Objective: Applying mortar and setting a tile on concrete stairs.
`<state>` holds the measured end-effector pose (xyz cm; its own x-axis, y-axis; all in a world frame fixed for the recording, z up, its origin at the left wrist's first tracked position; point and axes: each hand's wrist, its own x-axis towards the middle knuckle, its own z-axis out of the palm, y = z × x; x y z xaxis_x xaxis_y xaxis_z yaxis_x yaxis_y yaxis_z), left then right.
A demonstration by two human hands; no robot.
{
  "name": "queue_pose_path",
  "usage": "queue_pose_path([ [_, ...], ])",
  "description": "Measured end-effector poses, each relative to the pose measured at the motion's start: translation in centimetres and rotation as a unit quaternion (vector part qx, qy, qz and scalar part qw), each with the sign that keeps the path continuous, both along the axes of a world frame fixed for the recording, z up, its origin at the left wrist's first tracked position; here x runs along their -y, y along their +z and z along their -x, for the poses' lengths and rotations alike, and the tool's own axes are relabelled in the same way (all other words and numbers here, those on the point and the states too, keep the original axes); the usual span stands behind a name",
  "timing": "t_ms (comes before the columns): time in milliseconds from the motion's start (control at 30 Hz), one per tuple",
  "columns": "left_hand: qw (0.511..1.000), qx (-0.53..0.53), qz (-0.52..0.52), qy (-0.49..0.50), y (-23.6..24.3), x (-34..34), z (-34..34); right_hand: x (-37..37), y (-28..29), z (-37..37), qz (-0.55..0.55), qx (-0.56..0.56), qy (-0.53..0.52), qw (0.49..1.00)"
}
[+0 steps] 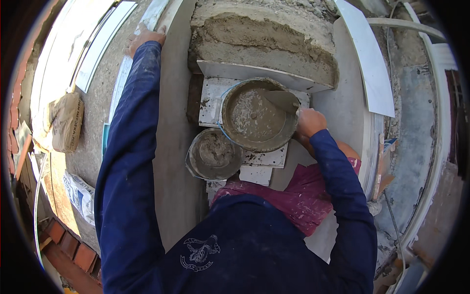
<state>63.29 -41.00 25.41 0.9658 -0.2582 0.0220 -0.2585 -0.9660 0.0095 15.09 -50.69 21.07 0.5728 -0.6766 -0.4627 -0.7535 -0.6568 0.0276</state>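
Note:
My right hand is closed round the handle of a trowel, at the right rim of a large bucket. The trowel's mortar-coated blade reaches into the bucket over wet grey mortar. My left hand lies on top of the low wall at the far left, its fingers apart and holding nothing that I can see. A smaller bucket with a grey mix in it stands in front of the large one, to its left.
Behind the large bucket a pale tile stands on edge before a bank of rough mortar. Stained white tiles lie under the buckets. A white panel leans at the right; a brown paper sack lies at the left.

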Motion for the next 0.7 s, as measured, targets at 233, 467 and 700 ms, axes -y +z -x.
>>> queue_pose_path([
  [233, 1.000, 0.008, -0.005, -0.014, 0.4, 0.9, 1.8, -3.8, -13.4, -1.4, -0.123, 0.111, -0.087, 0.982],
  [467, 1.000, 0.027, -0.010, 0.002, -0.1, 1.1, 1.8, -3.0, -10.5, 0.5, -0.373, 0.123, -0.269, 0.879],
  [700, 1.000, 0.021, -0.009, -0.003, 0.2, 1.2, 2.2, -6.1, -11.3, 0.2, -0.424, 0.194, -0.342, 0.816],
])
